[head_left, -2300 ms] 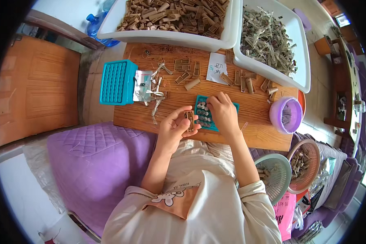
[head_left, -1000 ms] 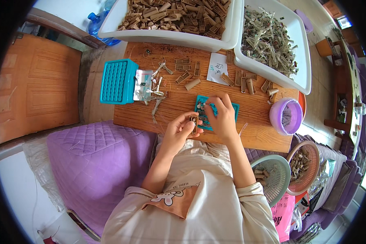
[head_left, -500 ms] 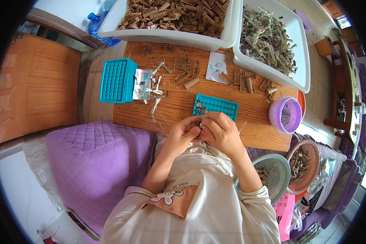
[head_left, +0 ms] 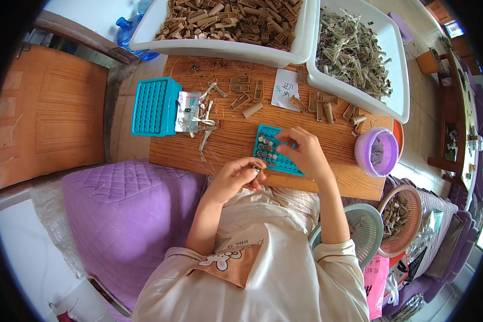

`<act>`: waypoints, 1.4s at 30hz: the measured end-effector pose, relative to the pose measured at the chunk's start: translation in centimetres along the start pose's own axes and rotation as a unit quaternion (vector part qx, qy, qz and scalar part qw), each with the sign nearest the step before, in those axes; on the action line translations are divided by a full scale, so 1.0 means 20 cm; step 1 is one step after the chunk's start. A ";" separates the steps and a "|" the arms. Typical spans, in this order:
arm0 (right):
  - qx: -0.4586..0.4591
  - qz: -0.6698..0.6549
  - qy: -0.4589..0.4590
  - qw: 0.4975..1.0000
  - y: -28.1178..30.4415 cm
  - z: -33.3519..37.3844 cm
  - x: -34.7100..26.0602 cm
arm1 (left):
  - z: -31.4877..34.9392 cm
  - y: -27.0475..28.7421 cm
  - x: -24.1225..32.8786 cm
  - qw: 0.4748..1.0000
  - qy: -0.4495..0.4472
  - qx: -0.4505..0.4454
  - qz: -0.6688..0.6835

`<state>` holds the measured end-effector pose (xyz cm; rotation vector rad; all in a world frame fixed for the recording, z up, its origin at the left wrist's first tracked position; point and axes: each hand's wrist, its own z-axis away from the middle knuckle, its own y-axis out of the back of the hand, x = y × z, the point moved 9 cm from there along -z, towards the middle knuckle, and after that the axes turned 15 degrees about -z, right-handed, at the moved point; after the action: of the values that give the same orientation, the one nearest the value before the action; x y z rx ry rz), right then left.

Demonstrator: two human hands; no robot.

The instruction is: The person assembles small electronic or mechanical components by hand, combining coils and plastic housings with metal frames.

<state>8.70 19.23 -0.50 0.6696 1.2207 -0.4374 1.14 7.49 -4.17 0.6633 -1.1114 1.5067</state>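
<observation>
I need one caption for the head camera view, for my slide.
Left hand holding a small brown casing; right hand over a rectangular teal tray partly filled with round silvery pieces.

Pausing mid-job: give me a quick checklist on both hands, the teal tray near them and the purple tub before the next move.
1. Brown case gripped in left hand: ok.
2. Case's whole face in clear view: not ok, the left hand covers part of it.
3. Right hand over the near teal tray: ok.
4. Round silver pieces available in that tray: ok, several toward its left side.
5. Piece between the right hand's fingers: cannot tell.
6. Purple tub apart from the right hand: ok.
</observation>
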 end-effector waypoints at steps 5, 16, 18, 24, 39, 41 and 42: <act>0.115 0.178 0.150 0.966 -0.07 0.02 -0.02 | 0.01 0.09 -0.04 0.996 0.035 0.080 0.008; 0.171 0.044 0.237 0.955 -0.07 0.17 -0.15 | -0.02 0.03 -0.02 0.996 0.013 0.091 0.023; 0.174 0.027 0.266 0.948 -0.10 0.24 -0.19 | -0.02 0.00 0.00 0.996 -0.011 0.088 0.034; 0.189 -0.013 0.264 0.946 -0.10 0.30 -0.13 | -0.02 -0.05 0.00 0.996 0.011 0.087 0.018; 0.313 -0.033 0.321 0.893 -0.02 0.48 -0.13 | -0.05 -0.20 0.14 0.996 -0.057 0.073 -0.005; 0.327 -0.039 0.326 0.886 -0.03 0.51 -0.13 | -0.05 -0.22 0.15 0.994 -0.069 0.067 -0.047; 0.341 -0.047 0.331 0.879 -0.02 0.52 -0.13 | -0.05 -0.23 0.17 0.991 -0.080 0.062 -0.089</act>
<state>15.13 11.72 3.79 1.4530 1.7624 -0.7733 4.86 9.72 -0.37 0.9573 -1.0538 1.3959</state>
